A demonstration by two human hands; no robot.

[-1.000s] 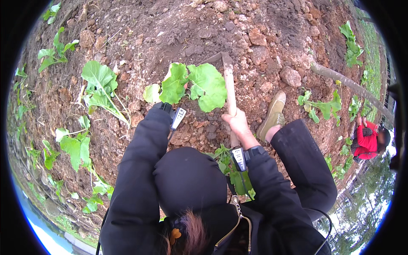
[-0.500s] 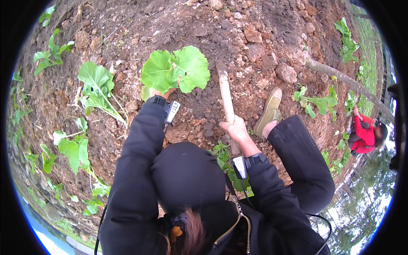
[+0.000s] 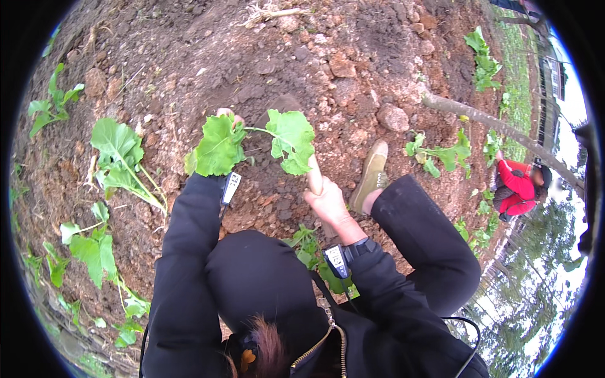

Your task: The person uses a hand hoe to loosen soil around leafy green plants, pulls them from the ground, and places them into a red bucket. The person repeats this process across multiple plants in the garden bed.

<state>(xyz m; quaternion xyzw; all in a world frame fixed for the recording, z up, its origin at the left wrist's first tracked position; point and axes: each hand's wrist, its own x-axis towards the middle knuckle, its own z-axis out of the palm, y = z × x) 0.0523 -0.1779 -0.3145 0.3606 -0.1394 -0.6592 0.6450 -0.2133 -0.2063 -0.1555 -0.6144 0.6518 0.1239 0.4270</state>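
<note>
Right hand (image 3: 328,205) grips a wooden hoe handle (image 3: 314,175); left hand's (image 3: 227,113) hold I cannot tell. Leafy seedling (image 3: 218,150) seems light, tearable; better held at stem base.

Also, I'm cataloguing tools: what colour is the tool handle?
The tool handle is pale tan, clearest in the head view.

Two wrist devices are carrying the only lettering in view. To the left of the wooden handle (image 3: 314,177), on the left sleeve, one small white label (image 3: 231,188) is showing a short row of dark characters running along its length. Nearer the person's body than the handle, and slightly to its right, a second white label (image 3: 335,257) is sitting on a dark-cased device at the right wrist, also bearing dark characters. Both rows are appearing too small and blurred to read with certainty.
</note>
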